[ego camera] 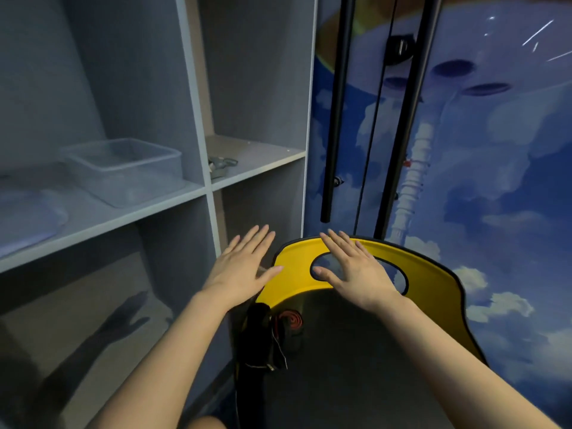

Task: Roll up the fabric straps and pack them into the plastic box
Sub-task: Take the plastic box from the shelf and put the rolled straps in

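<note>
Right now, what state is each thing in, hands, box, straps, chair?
Left hand: open, fingers straight, holding nothing.
Right hand: open, over the chair back.
Box: on the shelf, lidless, looks empty.
Straps: on the chair seat, one red coil rolled.
Chair: upright.

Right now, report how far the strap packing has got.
Done: one strap with red edging lies rolled on the chair seat. In hand: nothing; left hand and right hand hover open, fingers spread. Left: the black straps look unrolled, and the plastic box on the shelf looks empty.
</note>
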`<state>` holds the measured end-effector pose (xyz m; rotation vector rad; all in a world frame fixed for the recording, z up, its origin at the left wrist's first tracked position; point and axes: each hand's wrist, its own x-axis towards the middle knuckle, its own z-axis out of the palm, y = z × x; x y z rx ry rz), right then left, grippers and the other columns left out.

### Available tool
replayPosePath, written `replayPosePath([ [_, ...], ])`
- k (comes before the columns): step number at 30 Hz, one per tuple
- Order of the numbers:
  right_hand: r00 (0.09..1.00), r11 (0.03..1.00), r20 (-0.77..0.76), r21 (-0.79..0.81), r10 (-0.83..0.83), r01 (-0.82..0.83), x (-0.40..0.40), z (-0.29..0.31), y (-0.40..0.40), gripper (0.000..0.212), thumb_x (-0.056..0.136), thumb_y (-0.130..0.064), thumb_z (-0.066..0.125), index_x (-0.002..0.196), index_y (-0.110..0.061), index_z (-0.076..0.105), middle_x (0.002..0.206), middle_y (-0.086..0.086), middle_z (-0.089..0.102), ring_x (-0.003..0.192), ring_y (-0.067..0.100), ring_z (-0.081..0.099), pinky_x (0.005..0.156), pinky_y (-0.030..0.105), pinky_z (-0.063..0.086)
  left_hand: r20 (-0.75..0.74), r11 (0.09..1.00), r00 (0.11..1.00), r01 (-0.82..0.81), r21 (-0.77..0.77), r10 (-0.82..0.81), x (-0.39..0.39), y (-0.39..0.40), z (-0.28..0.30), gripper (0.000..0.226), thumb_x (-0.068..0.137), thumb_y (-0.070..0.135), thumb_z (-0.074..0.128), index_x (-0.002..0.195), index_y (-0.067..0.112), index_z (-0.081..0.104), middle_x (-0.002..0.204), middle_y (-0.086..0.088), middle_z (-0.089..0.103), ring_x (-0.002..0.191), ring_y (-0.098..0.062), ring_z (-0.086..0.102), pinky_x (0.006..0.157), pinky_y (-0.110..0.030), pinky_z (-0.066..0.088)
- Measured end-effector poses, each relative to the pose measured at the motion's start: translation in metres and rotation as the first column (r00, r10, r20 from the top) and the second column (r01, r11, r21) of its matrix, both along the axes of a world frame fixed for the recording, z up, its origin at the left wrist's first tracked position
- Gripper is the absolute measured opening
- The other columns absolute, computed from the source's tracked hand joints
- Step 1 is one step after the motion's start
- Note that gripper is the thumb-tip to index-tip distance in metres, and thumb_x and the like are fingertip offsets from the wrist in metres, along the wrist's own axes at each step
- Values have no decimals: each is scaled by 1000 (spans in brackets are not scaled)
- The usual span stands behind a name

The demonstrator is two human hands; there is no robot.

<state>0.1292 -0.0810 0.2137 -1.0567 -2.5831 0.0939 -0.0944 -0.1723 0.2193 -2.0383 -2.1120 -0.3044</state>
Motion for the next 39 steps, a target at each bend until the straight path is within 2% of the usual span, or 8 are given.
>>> replayPosePath([
  [5,999,997,-19,68,40,-39,-29,37,-12,77,82,-71,14,149,-34,6,158,-11,6,145,7,-2,118,31,1,-64,995,995,-70,69,75,-27,-25,40,71,93,61,20,150,26,-2,158,8,-9,144,-8,-12,118,-33,-4],
  [10,996,992,-8,88,93,-92,-70,66,-19,71,89,-65,23,149,-33,5,158,-9,6,146,9,-1,119,32,1,-103,982,980,-160,103,170,-64,-50,70,71,93,61,19,150,26,-5,158,6,-10,145,-10,-11,117,-33,-6],
  [18,980,969,8,150,197,-196,-160,101,-31,67,94,-60,27,150,-29,10,159,-6,10,146,12,4,117,31,3,-99,935,936,-321,151,338,-134,-87,95,67,97,53,24,151,22,0,159,4,-6,146,-11,-6,118,-33,-2],
  [25,957,951,13,111,290,-290,-249,129,-36,63,96,-56,30,150,-30,11,159,-6,8,146,14,7,117,32,7,31,894,903,-428,136,428,-194,-100,107,62,98,47,29,151,22,5,159,1,-4,147,-14,-1,118,-32,4],
  [28,960,956,30,85,279,-281,-285,135,-26,62,95,-58,28,150,-32,12,159,-4,8,146,20,9,118,37,10,213,878,869,-472,81,447,-214,-91,111,59,99,44,30,151,24,8,159,-5,-2,147,-21,6,118,-35,12],
  [33,973,975,64,-6,220,-220,-326,134,-5,59,94,-62,19,148,-41,9,160,-2,1,145,32,7,117,43,9,530,827,719,-559,56,450,-232,-62,121,57,100,42,28,150,18,12,158,-12,11,144,-27,18,114,-34,18],
  [36,972,972,24,-43,234,-232,-336,128,0,59,93,-63,19,148,-41,14,160,-1,2,146,31,6,117,44,10,756,763,508,-646,17,413,-235,-41,130,64,99,45,32,150,11,15,154,-14,25,140,-31,28,110,-32,25],
  [39,966,965,-80,-81,245,-251,-340,122,2,57,93,-62,24,145,-37,27,159,0,8,146,28,5,117,46,15,928,732,262,-682,-16,264,-242,-23,132,68,91,50,50,142,8,35,144,-15,43,130,-31,44,107,-38,37],
])
